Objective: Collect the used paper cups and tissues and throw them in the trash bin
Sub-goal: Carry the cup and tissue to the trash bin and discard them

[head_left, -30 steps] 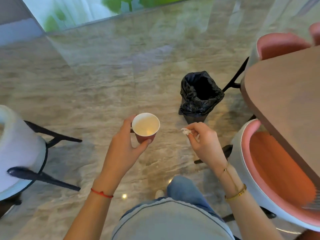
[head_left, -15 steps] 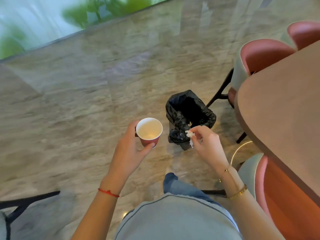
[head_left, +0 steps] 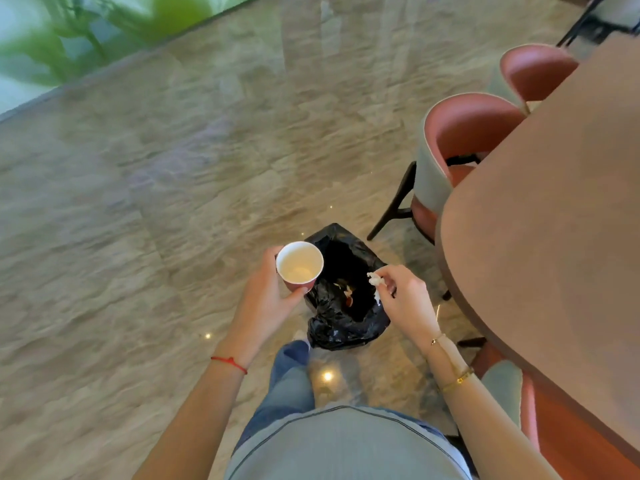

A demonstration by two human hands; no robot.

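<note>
Both hands hover at the bin (head_left: 346,327): the left hand (head_left: 266,299) grips a paper cup (head_left: 299,266) beside its rim, so it could miss; the right hand (head_left: 403,299) pinches a light tissue (head_left: 374,280), which may drift.

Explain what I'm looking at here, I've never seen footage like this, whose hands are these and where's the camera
There is no machine here. A person wears a wide-angle camera on their head, pointing forward and down, so you see their own two arms reaching out from the bottom of the picture.

The left hand, with a red string at the wrist, holds a paper cup, red outside and white inside, upright. The right hand, with gold bracelets at the wrist, pinches a crumpled white tissue in its fingertips.

Both hands are over a small trash bin lined with a black bag, standing on the shiny stone floor. A few bits of rubbish already lie inside it.

To the right is the edge of a brown table with pink chairs pushed up to it. The person's jeans and grey top show at the bottom.
</note>
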